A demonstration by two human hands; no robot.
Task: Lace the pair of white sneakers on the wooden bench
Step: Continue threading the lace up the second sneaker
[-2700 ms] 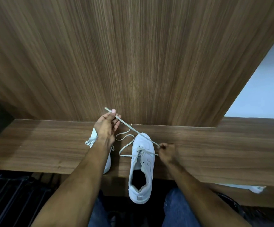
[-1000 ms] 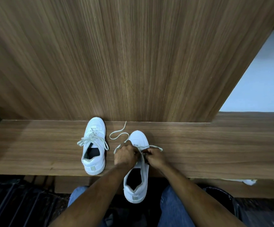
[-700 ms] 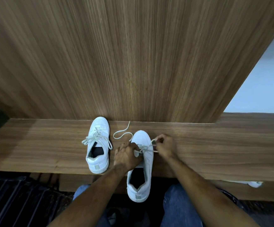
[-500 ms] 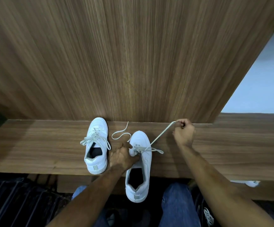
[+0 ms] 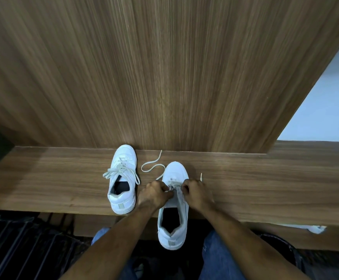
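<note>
A wood-grain wall panel rises behind the work area. A pale wall surface shows at right. Dark ribbed flooring lies lower left. Blue denim trouser legs appear at bottom. A white object, partly hidden, sits lower right; identity undetermined.

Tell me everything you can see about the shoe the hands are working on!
The right sneaker is plain white, looks like smooth leather, with a dark inside. It sits upright, toe toward the wooden wall, heel sticking out over the bench edge. Its lace is only partly threaded; one loose end curls on the bench beside the toe. The left hand and right hand both pinch at the lacing.
</note>
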